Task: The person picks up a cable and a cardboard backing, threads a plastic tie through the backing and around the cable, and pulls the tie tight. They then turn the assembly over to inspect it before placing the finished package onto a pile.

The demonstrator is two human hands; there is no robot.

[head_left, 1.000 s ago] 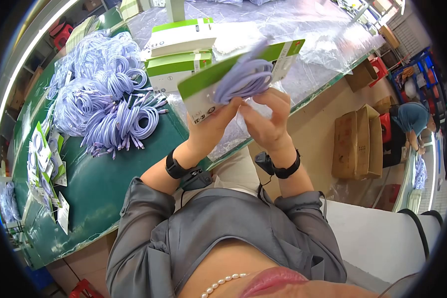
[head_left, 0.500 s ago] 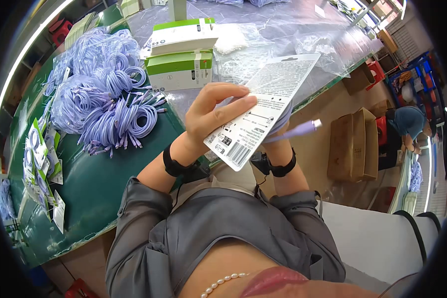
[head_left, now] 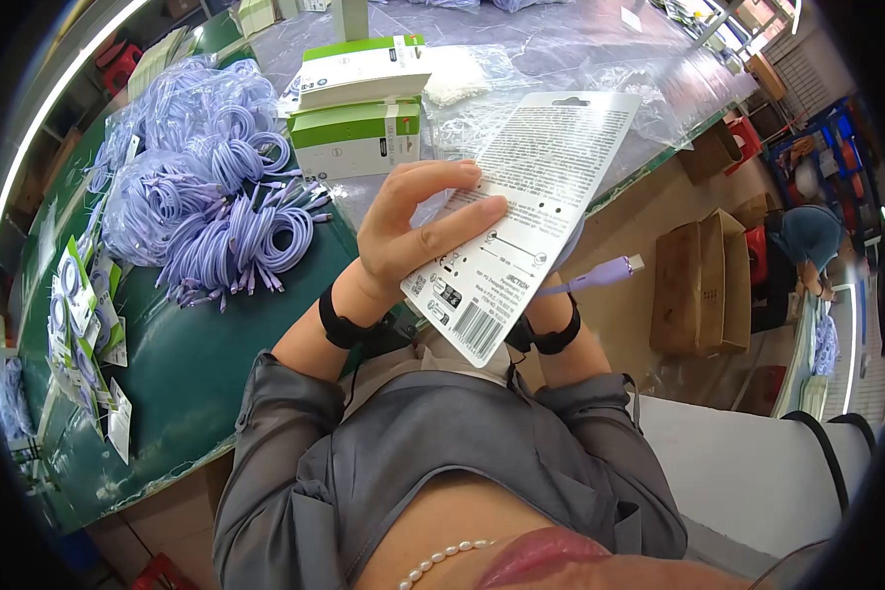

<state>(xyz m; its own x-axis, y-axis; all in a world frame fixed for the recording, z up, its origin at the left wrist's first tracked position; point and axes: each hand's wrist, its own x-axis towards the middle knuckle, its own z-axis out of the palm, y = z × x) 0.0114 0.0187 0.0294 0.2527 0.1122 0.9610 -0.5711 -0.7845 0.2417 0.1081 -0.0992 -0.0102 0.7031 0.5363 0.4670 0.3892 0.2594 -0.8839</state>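
A white printed packaging card (head_left: 551,167) with a hang slot and a barcode is tilted in front of me, its back face up. My left hand (head_left: 418,226) grips it by the left edge, with fingers lying over the print. Behind the card is a lilac USB cable (head_left: 600,275); its plug end sticks out at the right, and the rest is mostly covered. My right hand is hidden behind the card; only the wrist with a black band (head_left: 559,334) shows, so its fingers cannot be made out.
Coiled lilac cables (head_left: 206,197) are heaped on the green table (head_left: 216,374), left. Carded cables (head_left: 84,334) lie at its left side. Two green-and-white boxes (head_left: 356,138) and clear plastic bags (head_left: 649,98) sit ahead. Cartons (head_left: 698,285) and a bending person (head_left: 806,246) are at right.
The card has turned to face me more squarely, and its lower edge has come down slightly. The cable's plug end has dropped a little and shifted right.
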